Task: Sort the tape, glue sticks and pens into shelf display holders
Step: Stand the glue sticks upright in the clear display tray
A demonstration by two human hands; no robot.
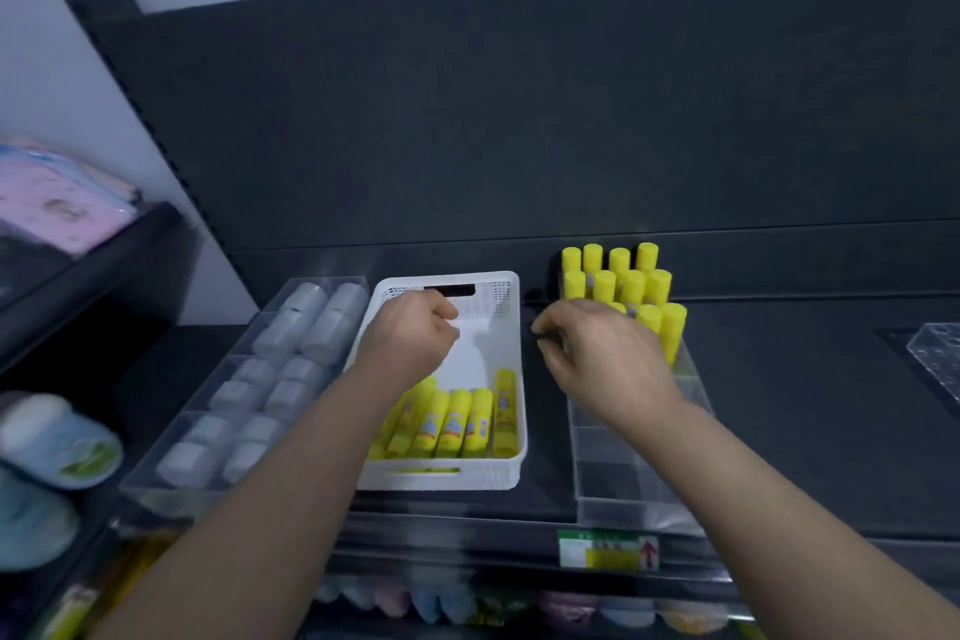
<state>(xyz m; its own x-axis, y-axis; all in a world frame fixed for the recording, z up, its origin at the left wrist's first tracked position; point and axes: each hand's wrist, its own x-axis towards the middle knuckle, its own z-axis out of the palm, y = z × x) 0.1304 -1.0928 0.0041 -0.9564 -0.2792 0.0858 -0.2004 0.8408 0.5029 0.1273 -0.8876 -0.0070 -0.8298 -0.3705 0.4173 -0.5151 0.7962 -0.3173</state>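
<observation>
Leftmost, clear acrylic divided tray on dark shelf holds translucent white tape rolls in pairs. Beside it, white perforated plastic basket: loose yellow glue sticks lying flat at near end. Left hand over basket's far half, fingers curled under; contents of grip cannot be told. Right hand over near edge of clear acrylic stepped holder, fingers bent, partly spread; hold undetermined. Upright yellow glue sticks packed in holder's far rows, just behind right hand.
</observation>
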